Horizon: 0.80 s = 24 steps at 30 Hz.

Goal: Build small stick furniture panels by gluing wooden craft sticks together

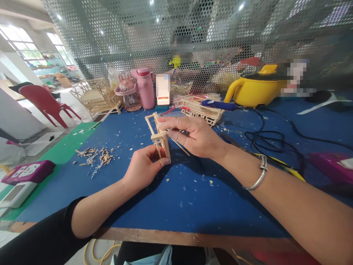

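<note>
Both hands, left hand [145,167] and right hand [190,136], pinch my small stick frame [159,137]; too much squeeze may snap its thin joints.

table [193,198]: blue | kettle [255,90]: yellow | flask [146,88]: pink | chair [45,103]: red

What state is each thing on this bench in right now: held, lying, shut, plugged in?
Small stick frame: upright, held by both hands.
Left hand: fingers pinching the frame's lower end.
Right hand: fingers gripping the frame's top.
Yellow pot: standing, lid on.
Pink bottle: upright, capped.
Stick scraps: scattered loose on the blue tabletop.
Black cable: lying in loose loops.
</note>
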Each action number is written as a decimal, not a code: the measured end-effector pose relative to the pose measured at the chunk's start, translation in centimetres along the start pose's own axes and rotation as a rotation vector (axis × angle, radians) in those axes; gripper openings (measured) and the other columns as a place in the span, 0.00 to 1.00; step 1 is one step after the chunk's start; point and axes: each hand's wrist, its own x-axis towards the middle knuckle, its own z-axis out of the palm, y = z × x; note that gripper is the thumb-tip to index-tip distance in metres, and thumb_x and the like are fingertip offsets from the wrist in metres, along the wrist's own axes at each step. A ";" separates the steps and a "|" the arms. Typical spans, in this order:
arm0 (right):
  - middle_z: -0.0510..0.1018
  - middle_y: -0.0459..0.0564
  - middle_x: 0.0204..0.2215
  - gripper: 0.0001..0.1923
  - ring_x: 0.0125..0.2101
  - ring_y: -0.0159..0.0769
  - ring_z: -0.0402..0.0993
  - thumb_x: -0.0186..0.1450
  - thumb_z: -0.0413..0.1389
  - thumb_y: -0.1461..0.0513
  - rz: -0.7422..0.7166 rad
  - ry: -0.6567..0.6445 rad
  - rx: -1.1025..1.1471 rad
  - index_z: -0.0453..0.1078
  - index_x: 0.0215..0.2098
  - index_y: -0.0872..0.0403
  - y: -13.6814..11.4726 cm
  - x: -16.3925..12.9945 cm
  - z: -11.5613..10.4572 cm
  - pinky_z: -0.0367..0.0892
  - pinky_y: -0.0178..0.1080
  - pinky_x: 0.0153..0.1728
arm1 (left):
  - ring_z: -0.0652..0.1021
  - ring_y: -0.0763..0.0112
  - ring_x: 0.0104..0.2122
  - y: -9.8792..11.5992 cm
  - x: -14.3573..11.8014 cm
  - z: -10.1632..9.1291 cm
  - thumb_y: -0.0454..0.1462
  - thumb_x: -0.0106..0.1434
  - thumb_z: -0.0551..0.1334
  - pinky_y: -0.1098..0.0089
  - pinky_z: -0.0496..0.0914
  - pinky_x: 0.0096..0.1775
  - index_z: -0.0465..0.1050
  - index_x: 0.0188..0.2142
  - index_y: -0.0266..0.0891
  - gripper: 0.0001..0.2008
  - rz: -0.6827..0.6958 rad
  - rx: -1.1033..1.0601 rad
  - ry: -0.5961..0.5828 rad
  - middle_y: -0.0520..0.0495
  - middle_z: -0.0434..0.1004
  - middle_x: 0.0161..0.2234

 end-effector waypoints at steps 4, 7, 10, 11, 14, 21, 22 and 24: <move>0.76 0.50 0.49 0.11 0.51 0.34 0.70 0.65 0.51 0.65 0.005 0.007 -0.008 0.72 0.44 0.52 0.0 0.0 0.0 0.66 0.42 0.52 | 0.77 0.68 0.31 0.7 -0.2 -0.2 0.38 0.52 0.67 0.67 0.72 0.38 0.74 0.33 0.39 0.08 0.037 0.032 0.065 0.49 0.78 0.30; 0.76 0.49 0.49 0.11 0.51 0.34 0.70 0.65 0.51 0.65 0.004 0.008 -0.021 0.72 0.44 0.52 0.0 -0.1 0.1 0.66 0.43 0.51 | 0.77 0.71 0.28 1.5 -0.2 -0.1 0.40 0.54 0.66 0.71 0.72 0.34 0.73 0.31 0.38 0.08 0.068 -0.039 0.185 0.50 0.77 0.28; 0.75 0.51 0.49 0.12 0.51 0.34 0.70 0.65 0.51 0.65 -0.004 0.009 -0.032 0.72 0.45 0.53 0.0 -0.1 0.0 0.66 0.42 0.51 | 0.76 0.74 0.28 2.0 0.0 0.0 0.39 0.55 0.65 0.74 0.71 0.32 0.74 0.31 0.38 0.07 0.073 -0.149 0.238 0.51 0.77 0.27; 0.75 0.52 0.49 0.12 0.51 0.34 0.70 0.65 0.51 0.65 -0.008 0.012 -0.033 0.72 0.45 0.54 -0.1 0.0 0.0 0.66 0.41 0.51 | 0.75 0.74 0.28 2.1 0.1 0.1 0.39 0.55 0.65 0.74 0.70 0.32 0.74 0.31 0.38 0.07 0.068 -0.183 0.238 0.51 0.77 0.27; 0.76 0.55 0.49 0.12 0.50 0.34 0.71 0.65 0.51 0.66 -0.012 0.019 -0.041 0.72 0.45 0.57 -0.1 0.0 0.1 0.67 0.40 0.51 | 0.75 0.74 0.28 2.0 0.2 0.2 0.39 0.54 0.66 0.74 0.70 0.32 0.75 0.29 0.37 0.07 0.050 -0.268 0.240 0.51 0.77 0.27; 0.76 0.53 0.49 0.12 0.50 0.34 0.71 0.65 0.51 0.66 -0.006 0.020 -0.034 0.72 0.44 0.55 0.0 0.0 0.1 0.67 0.40 0.51 | 0.75 0.76 0.25 2.2 0.4 0.1 0.38 0.51 0.68 0.76 0.70 0.29 0.76 0.28 0.37 0.06 0.011 -0.297 0.270 0.52 0.78 0.25; 0.75 0.53 0.49 0.12 0.50 0.34 0.71 0.65 0.51 0.66 -0.005 0.019 -0.033 0.72 0.45 0.55 0.0 0.0 0.2 0.66 0.40 0.51 | 0.75 0.76 0.25 2.2 0.4 0.1 0.38 0.51 0.68 0.76 0.70 0.29 0.76 0.27 0.37 0.06 0.005 -0.297 0.270 0.52 0.78 0.25; 0.75 0.53 0.49 0.12 0.50 0.34 0.71 0.65 0.51 0.66 -0.002 0.023 -0.033 0.72 0.45 0.55 -0.1 0.0 0.2 0.66 0.41 0.51 | 0.75 0.77 0.25 2.3 0.4 0.1 0.37 0.51 0.68 0.76 0.70 0.30 0.76 0.27 0.38 0.05 0.000 -0.302 0.269 0.53 0.78 0.25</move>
